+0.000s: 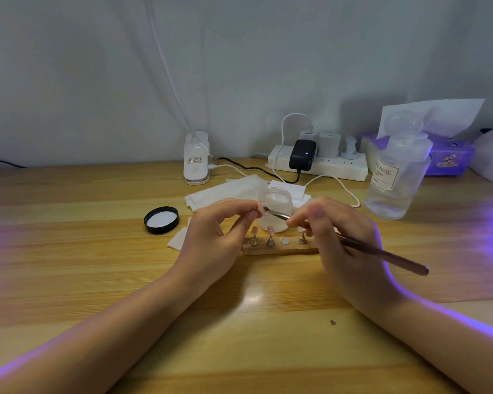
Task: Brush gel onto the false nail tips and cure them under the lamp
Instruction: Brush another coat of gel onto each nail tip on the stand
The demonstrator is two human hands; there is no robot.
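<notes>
Worktop [69, 280]: wood, glossy, purple glow spilling in from the right; the lamp itself isn't clearly in view.

Clear pump bottle [393, 177] stands far right, well apart from the work. Open gel jar [275, 209] sits centre, just behind the hands, with its black lid [161, 219] lying to the left, inside up.

Wooden holder strip [279, 248] lies near the jar: small metal stands on it, one seat bare, two pink nail tips [270, 230] showing upright on stands at the left end.

Left hand [219, 237] pinches one nail tip [260, 206] at thumb and forefinger, lifted in front of the jar. Right hand [342, 237] has its fingers clamped on the brush [382, 253] near the ferrule, bristles touching the held tip.

Handling, my read: the tip is featherweight, thin, springy plastic, slick once gelled. Hold by edges or underside only, light pinch; squeeze and it flicks away or flexes. Keep skin off wet gel. The brush is light and stiff; a grip close to the bristles gives control.
</notes>
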